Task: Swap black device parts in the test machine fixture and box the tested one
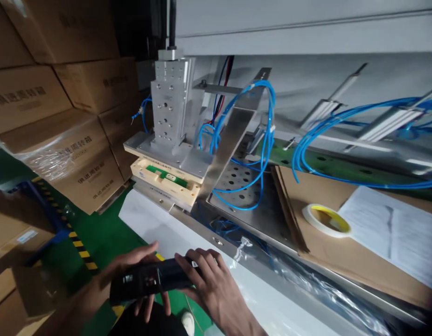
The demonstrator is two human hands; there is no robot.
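Note:
Low in front of me, both hands hold a glossy black oblong device [142,284] whose exact kind I cannot make out. My left hand [121,267] supports its left end, thumb along the top edge and fingertips showing beneath. Around the right end, my right hand [218,284] has its fingers laid over the top. Beyond the hands stands a metal press head [169,105] above a cream-coloured fixture block [160,186]. A green strip [156,171] lies inside that block. The hands are apart from the fixture.
Stacked cardboard boxes [86,144] rise at left beside yellow-black floor tape [79,247]. Blue air hoses [272,107] loop over a perforated metal plate [237,182]. A tape roll [307,214] and a printed sheet [394,233] rest on flat cardboard [317,186] at right.

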